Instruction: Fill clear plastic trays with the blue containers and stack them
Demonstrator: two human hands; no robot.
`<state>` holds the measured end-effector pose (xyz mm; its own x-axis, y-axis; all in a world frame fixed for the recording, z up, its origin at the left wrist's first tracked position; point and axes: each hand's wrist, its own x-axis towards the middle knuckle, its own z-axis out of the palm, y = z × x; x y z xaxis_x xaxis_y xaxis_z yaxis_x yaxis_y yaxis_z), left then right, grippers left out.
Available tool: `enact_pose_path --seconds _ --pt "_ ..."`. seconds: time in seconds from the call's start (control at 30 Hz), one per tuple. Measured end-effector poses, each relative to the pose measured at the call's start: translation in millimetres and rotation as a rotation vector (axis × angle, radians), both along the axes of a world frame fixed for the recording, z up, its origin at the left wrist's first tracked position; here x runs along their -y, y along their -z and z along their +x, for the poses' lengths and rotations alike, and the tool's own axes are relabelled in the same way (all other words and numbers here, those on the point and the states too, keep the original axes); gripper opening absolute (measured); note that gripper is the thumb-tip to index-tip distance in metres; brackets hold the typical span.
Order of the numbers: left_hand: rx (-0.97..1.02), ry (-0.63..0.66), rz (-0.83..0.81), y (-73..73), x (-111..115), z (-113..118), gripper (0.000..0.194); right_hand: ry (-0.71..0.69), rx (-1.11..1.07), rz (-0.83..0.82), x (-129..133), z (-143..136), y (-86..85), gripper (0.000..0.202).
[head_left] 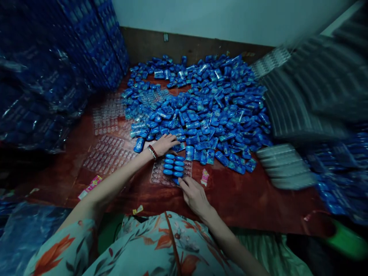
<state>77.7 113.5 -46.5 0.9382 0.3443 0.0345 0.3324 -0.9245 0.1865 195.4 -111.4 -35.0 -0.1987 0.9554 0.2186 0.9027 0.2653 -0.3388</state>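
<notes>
A clear plastic tray (156,174) with rows of oval hollows lies near the front of the red table. Several bright blue oval pieces (169,167) sit on it in two columns. My right hand (195,194) is at the tray's lower edge, its thumb and fingertips pinched on a blue piece at the bottom of the columns. My left hand (164,146), with a bracelet on its wrist, reaches over the near edge of the large heap of blue wrapped pieces (201,111), just above the tray. Its fingers are slightly apart, and their tips touch the heap.
More clear trays (107,155) lie on the red table (230,199) at left. Stacked blue packs (94,42) and plastic-wrapped bundles (37,88) stand at far left. Piles of trays (301,96) rise at right. Pink wrappers (204,177) lie near the tray. A wall (195,19) closes the back.
</notes>
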Motion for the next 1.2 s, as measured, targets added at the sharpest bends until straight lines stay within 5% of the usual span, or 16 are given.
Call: enact_pose_path --seconds 0.2,0.37,0.47,0.63,0.77,0.93,1.2 --pt "-0.033 0.012 0.067 -3.0 -4.6 8.2 0.028 0.046 0.228 -0.083 -8.4 -18.1 -14.0 0.029" --pt "0.246 -0.164 -0.137 -9.7 5.4 -32.3 0.016 0.003 0.168 -0.066 -10.9 -12.7 -10.5 0.028" --pt "0.506 -0.343 -0.220 -23.8 36.0 -77.7 0.020 0.014 -0.060 -0.028 -5.1 -7.1 -2.6 0.035" --pt "0.510 -0.572 -0.226 -39.1 117.9 -126.9 0.030 0.168 -0.437 0.098 6.6 -10.0 22.4 0.034" --pt "0.535 -0.486 -0.201 -22.2 157.8 -112.7 0.040 0.182 -0.453 0.134 6.9 -12.3 35.4 0.032" --pt "0.523 -0.329 -0.058 1.0 153.5 -90.6 0.039 0.075 -0.389 0.104 2.5 -5.2 34.0 0.035" --pt "0.279 -0.079 -0.016 -15.1 135.7 -79.2 0.031 0.025 -0.269 0.145 -0.9 -6.1 24.1 0.032"
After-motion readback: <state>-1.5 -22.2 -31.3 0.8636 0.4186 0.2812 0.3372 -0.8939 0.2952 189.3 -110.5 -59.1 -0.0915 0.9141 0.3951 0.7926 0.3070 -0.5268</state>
